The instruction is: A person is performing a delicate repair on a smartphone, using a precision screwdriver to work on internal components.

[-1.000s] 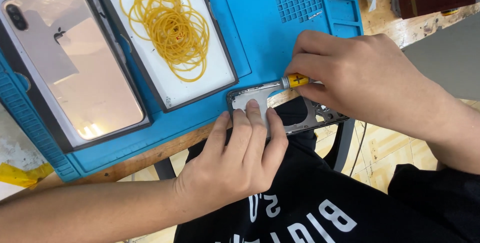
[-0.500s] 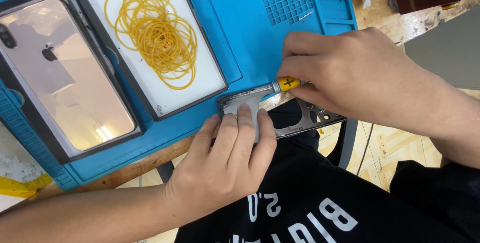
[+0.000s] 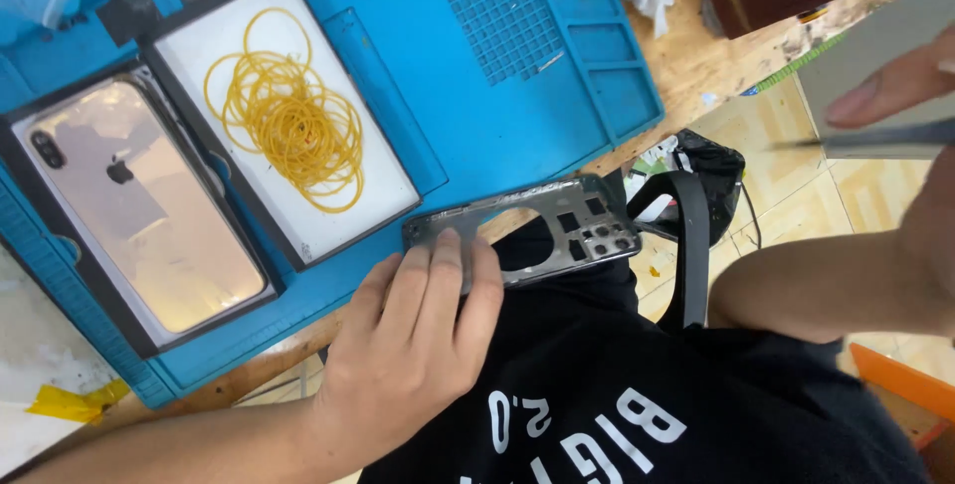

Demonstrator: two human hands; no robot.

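Your left hand (image 3: 413,345) presses flat, fingers together, on the phone frame (image 3: 537,230), which juts toward two o'clock over the blue mat's (image 3: 448,116) edge. Your right hand (image 3: 895,81), at three o'clock, pinches a thin tool (image 3: 865,141), well apart.

Grey phone frame (image 3: 557,230), cutouts, flat at mat edge.

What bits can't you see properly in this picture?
- Head view: the left hand covers one end of the phone frame.
- The right hand is cut off by the edge and blurred; its thin tool is unclear.
- The frame's tiny parts are too small.
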